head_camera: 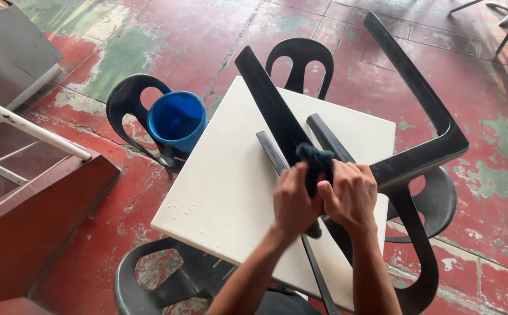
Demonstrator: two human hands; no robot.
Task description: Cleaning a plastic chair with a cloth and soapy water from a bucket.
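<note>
Both hands, left hand (293,201) and right hand (352,195), clutch a dark cloth (316,160) against an upturned black chair (382,157) lying on the white surface (224,186); a blue bucket (177,121) sits on a neighbouring chair (126,108).

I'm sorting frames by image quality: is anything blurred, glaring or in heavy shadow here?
Head view: even daylight, no harsh glare; the white table is bright but shows detail. Both hands, left hand and right hand, on the dark cloth are slightly motion-soft. Thin shadows cross the red floor at top right. Wide-angle lens bends edges.
</note>
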